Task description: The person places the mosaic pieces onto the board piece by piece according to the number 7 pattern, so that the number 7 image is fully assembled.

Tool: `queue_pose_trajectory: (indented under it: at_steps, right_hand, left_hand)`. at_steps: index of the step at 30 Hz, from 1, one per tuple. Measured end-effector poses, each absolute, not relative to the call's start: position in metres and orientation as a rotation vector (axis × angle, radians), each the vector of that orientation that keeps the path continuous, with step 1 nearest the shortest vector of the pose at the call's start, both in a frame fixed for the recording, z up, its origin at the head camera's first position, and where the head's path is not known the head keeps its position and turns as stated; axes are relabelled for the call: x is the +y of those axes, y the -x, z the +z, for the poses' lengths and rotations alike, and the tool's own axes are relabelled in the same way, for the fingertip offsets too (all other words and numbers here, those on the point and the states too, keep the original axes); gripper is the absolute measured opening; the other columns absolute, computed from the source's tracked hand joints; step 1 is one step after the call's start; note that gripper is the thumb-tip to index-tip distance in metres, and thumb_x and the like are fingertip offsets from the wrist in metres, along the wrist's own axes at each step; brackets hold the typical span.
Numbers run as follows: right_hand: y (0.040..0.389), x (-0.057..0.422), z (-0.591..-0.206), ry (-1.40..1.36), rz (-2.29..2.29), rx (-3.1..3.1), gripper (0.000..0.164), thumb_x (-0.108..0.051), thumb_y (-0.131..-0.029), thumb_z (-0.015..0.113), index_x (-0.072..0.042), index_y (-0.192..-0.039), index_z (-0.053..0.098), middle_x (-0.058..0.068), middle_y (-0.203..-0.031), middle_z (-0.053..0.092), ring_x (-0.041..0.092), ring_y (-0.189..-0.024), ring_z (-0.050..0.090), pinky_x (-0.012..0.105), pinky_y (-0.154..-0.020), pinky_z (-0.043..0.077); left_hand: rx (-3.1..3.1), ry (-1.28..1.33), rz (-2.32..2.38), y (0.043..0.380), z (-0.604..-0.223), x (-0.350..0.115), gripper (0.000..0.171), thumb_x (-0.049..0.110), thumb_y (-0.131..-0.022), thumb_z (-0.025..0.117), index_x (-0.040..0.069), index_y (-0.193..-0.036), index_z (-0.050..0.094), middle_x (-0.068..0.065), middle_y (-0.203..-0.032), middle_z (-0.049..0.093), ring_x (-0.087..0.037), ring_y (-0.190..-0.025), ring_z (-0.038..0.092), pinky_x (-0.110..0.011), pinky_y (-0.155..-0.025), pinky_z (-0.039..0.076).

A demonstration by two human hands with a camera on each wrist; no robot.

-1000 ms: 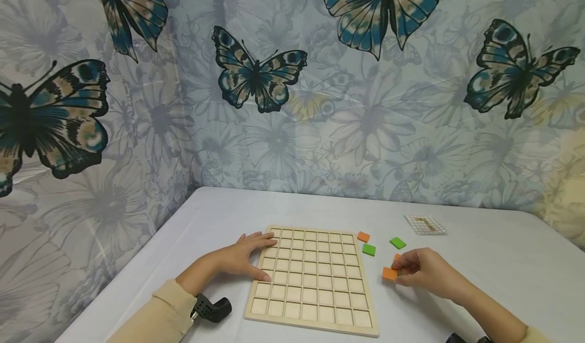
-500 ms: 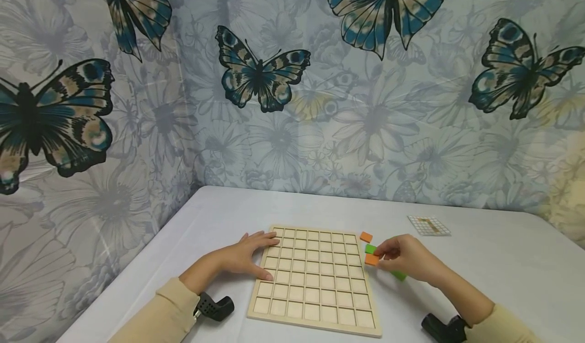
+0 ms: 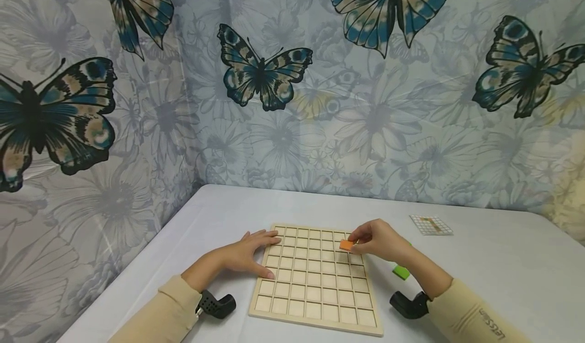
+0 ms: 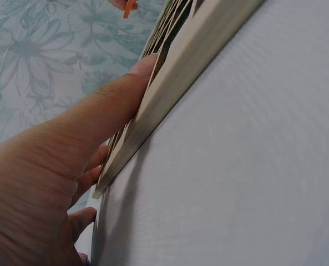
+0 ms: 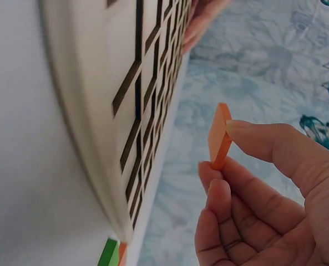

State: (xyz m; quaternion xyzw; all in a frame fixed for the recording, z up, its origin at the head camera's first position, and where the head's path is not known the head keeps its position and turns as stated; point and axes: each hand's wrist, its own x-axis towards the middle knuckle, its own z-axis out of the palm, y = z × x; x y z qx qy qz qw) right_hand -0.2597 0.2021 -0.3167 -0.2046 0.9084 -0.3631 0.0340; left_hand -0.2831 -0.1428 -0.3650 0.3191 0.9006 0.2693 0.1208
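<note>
A pale wooden grid board (image 3: pixel 315 323) lies flat on the white table. My right hand (image 3: pixel 384 241) pinches a square orange tile (image 3: pixel 346 245) between thumb and fingers, above the far right part of the board. In the right wrist view, the held orange tile (image 5: pixel 219 136) is tilted and apart from the grid. At the board's left edge rests my left hand (image 3: pixel 242 258), its fingers spread over the rim. Its thumb (image 4: pixel 117 100) touches the frame in the left wrist view.
A green tile (image 3: pixel 401 272) lies right of the board. By the board's corner, the right wrist view shows another green tile (image 5: pixel 109 253) with an orange tile (image 5: pixel 122 253) behind it. A small patterned grid card (image 3: pixel 431 225) lies farther back. Butterfly-print cloth (image 3: pixel 283 145) hangs behind the table.
My right hand has carried the orange tile leftward and away from me, from the table on the right to above the board. My left hand has stayed on the board's edge.
</note>
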Motion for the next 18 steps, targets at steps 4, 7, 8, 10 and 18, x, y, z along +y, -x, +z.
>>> queue_pose_trajectory:
  at_steps: [4,7,8,10,18]
  right_hand:
    - [0.267,0.192,-0.316,0.654,-1.133,2.758,0.023,-0.012,-0.077,0.074,0.001,-0.096,0.070,0.007,-0.088,0.070,0.013,-0.076,0.061,0.024,-0.063,0.053]
    - [0.271,0.186,-0.317,0.660,-1.146,2.740,0.024,-0.012,-0.077,0.074,0.000,-0.097,0.070,0.007,-0.088,0.070,0.013,-0.078,0.062,0.027,-0.065,0.054]
    - [0.273,0.184,-0.318,0.666,-1.151,2.736,0.024,-0.013,-0.077,0.074,0.000,-0.097,0.070,0.007,-0.089,0.070,0.013,-0.078,0.062,0.027,-0.065,0.054]
    - [0.277,0.180,-0.319,0.672,-1.157,2.731,0.024,-0.012,-0.077,0.074,0.001,-0.096,0.071,0.007,-0.088,0.069,0.013,-0.077,0.061,0.028,-0.064,0.054]
    - [0.290,0.160,-0.323,0.725,-1.179,2.689,0.020,-0.008,-0.077,0.073,0.001,-0.094,0.071,0.009,-0.087,0.071,0.011,-0.074,0.061,0.025,-0.064,0.053]
  left_hand:
    - [2.633,-0.935,0.782,0.284,-0.365,-0.143,0.084,0.045,-0.073,0.076,0.019,-0.143,0.037,-0.005,-0.156,0.021,-0.032,-0.145,0.009,-0.058,-0.115,-0.003]
    - [2.631,-0.940,0.780,0.284,-0.365,-0.142,0.084,0.045,-0.074,0.076,0.019,-0.143,0.037,-0.005,-0.156,0.021,-0.032,-0.145,0.009,-0.059,-0.115,-0.003]
    - [2.629,-0.941,0.781,0.284,-0.365,-0.142,0.084,0.044,-0.074,0.076,0.019,-0.143,0.038,-0.006,-0.156,0.021,-0.032,-0.145,0.009,-0.059,-0.115,-0.003]
    - [2.630,-0.943,0.778,0.283,-0.365,-0.142,0.083,0.044,-0.074,0.076,0.019,-0.143,0.038,-0.005,-0.156,0.021,-0.032,-0.145,0.009,-0.059,-0.115,-0.003]
    - [2.638,-0.945,0.772,0.283,-0.365,-0.142,0.084,0.044,-0.073,0.076,0.018,-0.143,0.038,-0.006,-0.156,0.021,-0.032,-0.145,0.010,-0.059,-0.115,-0.002]
